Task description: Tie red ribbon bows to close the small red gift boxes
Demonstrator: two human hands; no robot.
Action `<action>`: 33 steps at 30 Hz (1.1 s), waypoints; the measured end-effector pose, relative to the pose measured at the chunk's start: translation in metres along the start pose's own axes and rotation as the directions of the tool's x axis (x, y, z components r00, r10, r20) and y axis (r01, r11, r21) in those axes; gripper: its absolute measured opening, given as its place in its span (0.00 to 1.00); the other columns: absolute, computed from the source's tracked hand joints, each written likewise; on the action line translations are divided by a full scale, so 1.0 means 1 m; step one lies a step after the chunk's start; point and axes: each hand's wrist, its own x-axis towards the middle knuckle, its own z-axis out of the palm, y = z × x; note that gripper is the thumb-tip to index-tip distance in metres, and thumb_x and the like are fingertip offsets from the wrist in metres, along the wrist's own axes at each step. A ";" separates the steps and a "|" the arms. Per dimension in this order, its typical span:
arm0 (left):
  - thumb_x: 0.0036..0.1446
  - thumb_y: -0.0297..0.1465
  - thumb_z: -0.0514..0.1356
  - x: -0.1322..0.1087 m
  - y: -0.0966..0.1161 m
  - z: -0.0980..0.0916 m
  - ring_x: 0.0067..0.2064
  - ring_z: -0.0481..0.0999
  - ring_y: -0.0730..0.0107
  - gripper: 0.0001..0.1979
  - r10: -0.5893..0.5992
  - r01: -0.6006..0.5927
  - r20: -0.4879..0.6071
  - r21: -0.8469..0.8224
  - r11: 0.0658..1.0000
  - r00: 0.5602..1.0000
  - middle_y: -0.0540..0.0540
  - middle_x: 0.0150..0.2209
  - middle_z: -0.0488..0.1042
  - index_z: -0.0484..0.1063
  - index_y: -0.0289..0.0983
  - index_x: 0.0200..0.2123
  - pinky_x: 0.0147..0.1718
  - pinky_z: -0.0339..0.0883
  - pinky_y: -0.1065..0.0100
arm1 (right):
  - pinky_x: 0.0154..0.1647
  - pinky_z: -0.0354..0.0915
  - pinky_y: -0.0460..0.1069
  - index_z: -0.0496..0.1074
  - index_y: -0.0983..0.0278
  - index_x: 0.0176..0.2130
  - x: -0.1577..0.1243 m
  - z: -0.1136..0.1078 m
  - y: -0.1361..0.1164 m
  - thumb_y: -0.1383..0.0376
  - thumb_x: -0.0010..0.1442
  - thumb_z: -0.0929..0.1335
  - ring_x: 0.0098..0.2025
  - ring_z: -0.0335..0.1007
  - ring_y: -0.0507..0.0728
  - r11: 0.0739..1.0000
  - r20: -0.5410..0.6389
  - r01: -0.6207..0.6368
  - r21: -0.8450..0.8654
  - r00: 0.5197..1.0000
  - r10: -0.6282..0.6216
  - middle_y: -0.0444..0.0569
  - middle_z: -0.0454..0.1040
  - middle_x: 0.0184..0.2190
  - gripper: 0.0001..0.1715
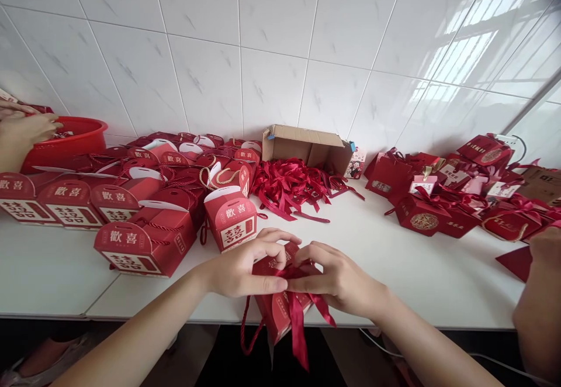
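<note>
A red gift box (272, 311) lies in front of me at the table's front edge, with a red cord handle (250, 340) hanging off its left side. Across its top runs a red satin ribbon (298, 328), whose two tails hang down toward me. My left hand (249, 264) reaches in from the left, fingers curled and pinching at the ribbon, thumb on the knot. From the right, my right hand (333, 273) pinches the ribbon too, its thumb meeting the left one. The knot itself is partly hidden under my fingers.
Many red boxes (144, 244) crowd the left of the white table (372, 293). Loose ribbons (287, 185) spill from a cardboard box (302, 135). Finished-looking red boxes (433, 217) stand right. A person's hands (26, 127) are over a red basin (87, 130); another person's arm (541, 305) is at right.
</note>
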 end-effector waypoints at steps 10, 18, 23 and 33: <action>0.57 0.36 0.63 0.002 -0.010 0.000 0.64 0.60 0.55 0.05 -0.011 0.009 -0.030 -0.077 0.997 0.999 0.46 0.62 0.65 0.75 0.41 0.33 0.63 0.49 0.55 | 0.38 0.70 0.48 0.79 0.62 0.42 -0.001 0.001 -0.001 0.71 0.65 0.64 0.39 0.69 0.54 1.000 -0.006 -0.001 0.001 1.000 0.001 0.52 0.73 0.39 0.14; 0.58 0.35 0.60 -0.001 0.000 0.001 0.59 0.64 0.57 0.07 -0.026 0.025 -0.055 -0.018 1.000 0.998 0.42 0.56 0.69 0.65 0.39 0.32 0.58 0.59 0.59 | 0.41 0.69 0.48 0.79 0.60 0.45 -0.003 0.002 0.000 0.69 0.65 0.65 0.42 0.69 0.54 1.000 0.006 -0.013 -0.002 1.000 0.013 0.52 0.73 0.42 0.13; 0.60 0.33 0.58 0.005 0.008 0.013 0.53 0.68 0.61 0.07 -0.019 0.026 -0.177 0.037 0.999 0.984 0.45 0.46 0.72 0.64 0.40 0.30 0.54 0.63 0.62 | 0.37 0.69 0.49 0.78 0.60 0.42 -0.002 0.001 -0.002 0.69 0.65 0.65 0.40 0.69 0.55 1.000 0.008 -0.019 0.008 1.000 0.019 0.52 0.72 0.40 0.12; 0.59 0.35 0.60 0.010 0.009 0.026 0.40 0.74 0.66 0.11 -0.108 0.084 -0.276 -0.096 0.992 0.955 0.49 0.36 0.76 0.61 0.39 0.28 0.43 0.67 0.66 | 0.36 0.70 0.48 0.60 0.60 0.41 -0.011 0.014 -0.002 0.72 0.65 0.63 0.37 0.71 0.53 0.919 -0.177 -0.251 0.303 0.933 0.313 0.49 0.73 0.37 0.08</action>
